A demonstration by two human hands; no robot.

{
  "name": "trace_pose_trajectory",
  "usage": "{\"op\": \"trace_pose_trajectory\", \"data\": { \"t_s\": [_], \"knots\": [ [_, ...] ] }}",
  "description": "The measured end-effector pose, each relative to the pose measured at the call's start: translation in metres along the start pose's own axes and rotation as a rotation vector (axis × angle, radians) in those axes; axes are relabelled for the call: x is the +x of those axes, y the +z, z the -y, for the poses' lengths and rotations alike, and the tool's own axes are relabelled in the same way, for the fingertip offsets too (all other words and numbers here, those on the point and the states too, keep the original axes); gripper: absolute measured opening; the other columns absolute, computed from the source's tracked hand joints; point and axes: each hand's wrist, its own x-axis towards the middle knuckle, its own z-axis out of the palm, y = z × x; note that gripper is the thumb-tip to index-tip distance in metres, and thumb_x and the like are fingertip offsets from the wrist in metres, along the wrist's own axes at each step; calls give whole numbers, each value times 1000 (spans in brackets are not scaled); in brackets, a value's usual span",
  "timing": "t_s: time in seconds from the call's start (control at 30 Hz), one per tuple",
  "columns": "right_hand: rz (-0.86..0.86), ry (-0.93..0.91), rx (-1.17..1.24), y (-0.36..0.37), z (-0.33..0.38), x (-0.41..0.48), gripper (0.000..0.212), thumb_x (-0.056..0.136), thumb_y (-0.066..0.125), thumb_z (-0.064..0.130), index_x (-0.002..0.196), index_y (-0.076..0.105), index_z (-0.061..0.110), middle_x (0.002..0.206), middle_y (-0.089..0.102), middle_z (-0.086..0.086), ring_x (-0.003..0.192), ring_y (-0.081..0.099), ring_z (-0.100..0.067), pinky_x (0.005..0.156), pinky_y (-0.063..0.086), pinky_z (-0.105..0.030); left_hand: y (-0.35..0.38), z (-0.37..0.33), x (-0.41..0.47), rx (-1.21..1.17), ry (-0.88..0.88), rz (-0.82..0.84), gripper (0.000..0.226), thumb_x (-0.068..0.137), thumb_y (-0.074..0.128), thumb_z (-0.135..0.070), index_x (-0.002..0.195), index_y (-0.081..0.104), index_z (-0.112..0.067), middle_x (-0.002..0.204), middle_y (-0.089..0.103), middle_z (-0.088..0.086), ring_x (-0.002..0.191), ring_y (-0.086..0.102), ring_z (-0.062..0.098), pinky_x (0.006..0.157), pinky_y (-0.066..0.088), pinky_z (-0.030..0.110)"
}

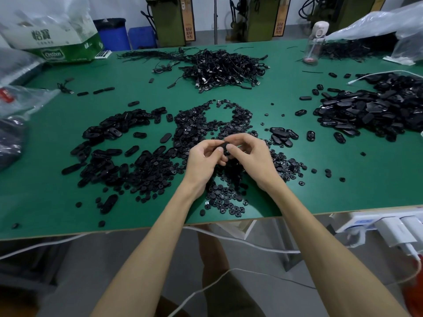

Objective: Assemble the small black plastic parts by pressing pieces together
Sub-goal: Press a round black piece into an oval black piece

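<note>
The person's left hand (203, 159) and right hand (254, 156) meet above the near middle of the green worktop (45, 202); between them sits a small black plastic part (220, 146), held just above the scattered pieces and not resting on the surface; the left fingers (206, 144) are curled round its left end, and the right fingers (243, 139) are bent in, thumb and forefinger pinching its right end; whether it is one piece or two already joined cannot be told. Directly under and beyond the hands lies a spread of small round black pieces (199, 124); to the left of it lies a loose pile of oval black shells (109, 131); a larger heap of oval shells (366, 110) lies well apart at the right edge. Farther back, near the middle, is a tangled heap of black cables (224, 67); a clear water bottle (314, 42) stands upright behind and to the right of it. A green and white cardboard box (61, 46) sits at the far left corner, with clear plastic bags (20, 104) beside it along the left edge. Below the near edge of the worktop, a white power strip (389, 225) hangs at the right; a white cord (229, 239) runs across beneath.
</note>
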Motion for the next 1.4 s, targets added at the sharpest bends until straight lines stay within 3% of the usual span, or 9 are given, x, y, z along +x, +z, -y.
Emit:
{"op": "trace_pose_trajectory", "data": {
  "t_s": [0.17,0.43,0.6,0.73,0.87,1.0,1.17,1.4],
  "knots": [
    [-13,17,52,-1,-5,1,11,93,74,10,103,76,14,87,77,2,80,70,-13,76,57,-33,0,-1,-2,-35,6,20,18,98,64,1,115,68,2,81,74,5,71,70,13,70,59,26],
    [13,11,121,-1,-5,0,9,90,77,7,99,76,9,84,77,-2,76,71,-11,71,54,-21,2,0,-2,-5,10,-4,16,97,62,6,112,68,5,84,74,13,72,72,15,69,59,26],
    [46,-32,79,0,-6,0,8,91,77,9,98,75,12,85,77,-3,80,74,-18,76,60,-32,2,0,-1,35,3,-34,15,93,64,5,104,70,-4,85,74,13,68,72,14,66,59,25],
    [57,-58,66,1,-7,0,8,90,78,9,96,74,12,84,77,0,78,72,-14,77,61,-32,3,0,-1,59,-7,-58,15,91,67,1,96,69,-13,81,73,8,62,68,11,62,56,22],
    [52,-37,73,1,-8,1,8,91,77,8,97,74,12,83,77,-3,78,73,-17,76,61,-32,4,1,-1,32,-27,-55,12,92,67,-1,102,70,-7,81,74,7,64,68,11,63,56,23],
    [9,-9,158,0,-6,0,8,92,75,6,99,74,11,82,77,-4,76,72,-16,69,57,-24,0,0,-1,-76,-13,-17,19,97,65,3,115,70,4,92,77,17,79,75,21,72,60,26],
    [3,-14,184,-1,-3,-1,16,93,72,3,106,73,12,86,74,-12,78,70,-20,70,59,-29,0,-1,-2,-93,6,6,21,98,63,5,118,70,6,94,77,16,82,76,21,76,60,27],
    [23,-10,123,1,-3,-1,18,93,68,0,96,80,15,89,77,-3,81,68,-20,78,59,-39,1,0,-1,-49,22,-41,19,97,64,5,115,70,8,94,76,19,75,75,18,76,61,28]
  ]
}}
